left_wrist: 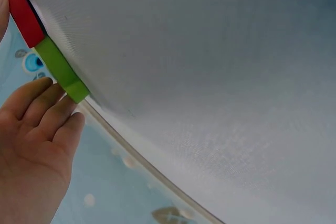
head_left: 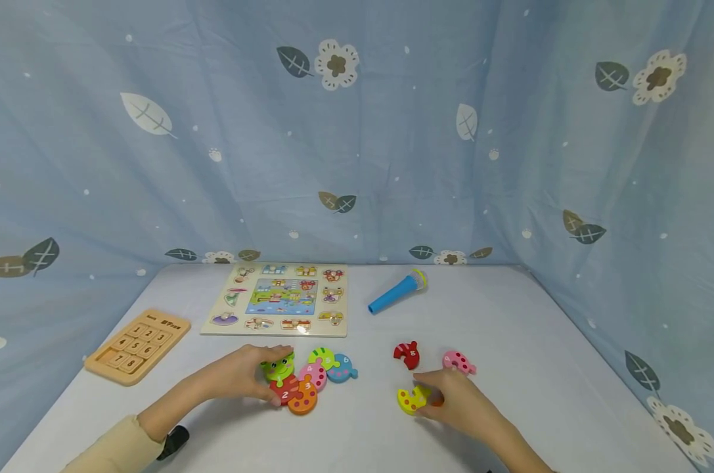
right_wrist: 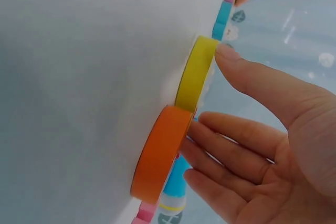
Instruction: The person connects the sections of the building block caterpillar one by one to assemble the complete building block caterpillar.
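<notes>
My left hand spans the near-left end of a joined caterpillar puzzle. Its fingers touch the green head piece, and the thumb is at the red piece numbered 2. The orange 3, pink 4, green 5 and blue 6 pieces curve off to the right. My right hand holds a yellow puzzle piece, with the thumb on its edge. An orange piece lies against the yellow one, near the fingertips, mostly covered by the hand in the head view.
A red piece numbered 8 and a pink dotted piece lie beyond my right hand. Farther back are a blue toy microphone and a picture peg board. A wooden number board lies at the left.
</notes>
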Action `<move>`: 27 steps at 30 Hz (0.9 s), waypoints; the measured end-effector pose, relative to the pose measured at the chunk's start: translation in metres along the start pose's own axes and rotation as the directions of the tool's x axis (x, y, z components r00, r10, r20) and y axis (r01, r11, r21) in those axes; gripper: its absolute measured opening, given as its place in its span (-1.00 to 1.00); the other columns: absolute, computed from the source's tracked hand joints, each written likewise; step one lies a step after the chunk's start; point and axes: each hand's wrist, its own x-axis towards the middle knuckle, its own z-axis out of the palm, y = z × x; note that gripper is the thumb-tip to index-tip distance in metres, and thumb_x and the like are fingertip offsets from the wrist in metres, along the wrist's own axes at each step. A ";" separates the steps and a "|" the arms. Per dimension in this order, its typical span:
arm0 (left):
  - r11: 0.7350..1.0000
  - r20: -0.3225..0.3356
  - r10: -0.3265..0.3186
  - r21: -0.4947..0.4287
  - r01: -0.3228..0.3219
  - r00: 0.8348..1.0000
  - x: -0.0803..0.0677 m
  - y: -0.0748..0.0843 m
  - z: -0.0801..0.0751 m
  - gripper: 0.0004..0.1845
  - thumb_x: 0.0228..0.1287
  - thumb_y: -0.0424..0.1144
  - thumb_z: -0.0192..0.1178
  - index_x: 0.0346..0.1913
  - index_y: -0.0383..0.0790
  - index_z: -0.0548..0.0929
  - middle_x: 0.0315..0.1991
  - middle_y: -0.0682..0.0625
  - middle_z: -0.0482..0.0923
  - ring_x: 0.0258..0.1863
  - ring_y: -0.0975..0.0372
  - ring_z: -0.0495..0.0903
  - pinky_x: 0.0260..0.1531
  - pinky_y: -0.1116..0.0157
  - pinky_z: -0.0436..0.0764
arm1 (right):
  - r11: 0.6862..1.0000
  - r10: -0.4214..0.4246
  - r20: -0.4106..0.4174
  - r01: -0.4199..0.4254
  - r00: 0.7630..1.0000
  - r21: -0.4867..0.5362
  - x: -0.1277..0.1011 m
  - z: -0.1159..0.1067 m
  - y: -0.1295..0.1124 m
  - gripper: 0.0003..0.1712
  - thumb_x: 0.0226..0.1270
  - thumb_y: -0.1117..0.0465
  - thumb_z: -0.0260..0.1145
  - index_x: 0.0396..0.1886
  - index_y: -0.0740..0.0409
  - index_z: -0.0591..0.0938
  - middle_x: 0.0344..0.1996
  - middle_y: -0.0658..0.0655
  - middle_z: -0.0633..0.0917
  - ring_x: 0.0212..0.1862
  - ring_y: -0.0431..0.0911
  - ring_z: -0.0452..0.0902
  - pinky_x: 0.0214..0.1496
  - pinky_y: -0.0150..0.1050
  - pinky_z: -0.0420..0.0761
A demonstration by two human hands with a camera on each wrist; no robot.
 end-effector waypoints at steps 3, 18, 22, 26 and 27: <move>1.000 0.000 0.000 -0.003 0.000 1.000 0.000 0.000 0.000 -0.03 -0.17 0.22 0.47 0.32 -0.24 0.46 0.33 -0.06 0.39 0.34 0.01 0.32 0.26 -0.01 0.35 | 0.999 0.021 -0.017 -0.021 1.000 -0.043 -0.004 0.001 0.001 -0.44 -0.04 0.15 0.58 0.01 0.25 0.69 -0.22 -0.01 0.71 -0.42 -0.20 0.42 -0.46 -0.44 0.54; 1.000 -0.015 0.022 0.015 -0.021 1.000 0.000 0.000 0.002 -0.02 -0.16 0.24 0.45 0.32 -0.25 0.46 0.33 -0.10 0.39 0.32 0.00 0.34 0.25 0.00 0.38 | 0.981 0.056 -0.056 -0.066 0.997 -0.185 -0.003 0.009 -0.009 -0.41 -0.13 0.01 0.62 -0.12 0.27 0.72 -0.30 0.03 0.73 -0.44 -0.25 0.39 -0.39 -0.43 0.57; 1.000 -0.012 0.021 0.016 -0.020 1.000 0.000 0.000 0.001 -0.02 -0.16 0.23 0.46 0.32 -0.25 0.45 0.32 -0.10 0.39 0.32 0.00 0.34 0.24 0.00 0.38 | 0.970 0.024 -0.077 -0.042 0.997 -0.239 0.000 0.013 -0.011 -0.43 -0.14 -0.02 0.62 -0.17 0.26 0.74 -0.34 0.03 0.74 -0.49 -0.28 0.35 -0.47 -0.45 0.49; 1.000 -0.009 0.017 0.014 -0.017 1.000 -0.001 0.000 0.001 -0.03 -0.16 0.22 0.46 0.32 -0.25 0.45 0.33 -0.10 0.38 0.32 0.00 0.34 0.25 -0.01 0.38 | 0.962 -0.008 -0.091 -0.017 0.996 -0.272 0.003 0.015 -0.012 -0.46 -0.16 -0.01 0.63 -0.22 0.24 0.74 -0.34 0.06 0.75 -0.50 -0.29 0.34 -0.50 -0.45 0.45; 1.000 -0.007 0.017 0.014 -0.017 1.000 -0.001 0.000 0.000 -0.03 -0.15 0.22 0.46 0.32 -0.25 0.45 0.33 -0.10 0.38 0.32 0.00 0.33 0.25 -0.01 0.38 | 0.962 -0.006 -0.089 -0.018 0.996 -0.271 0.004 0.015 -0.012 -0.47 -0.16 -0.01 0.63 -0.22 0.23 0.74 -0.34 0.06 0.75 -0.49 -0.29 0.34 -0.49 -0.45 0.44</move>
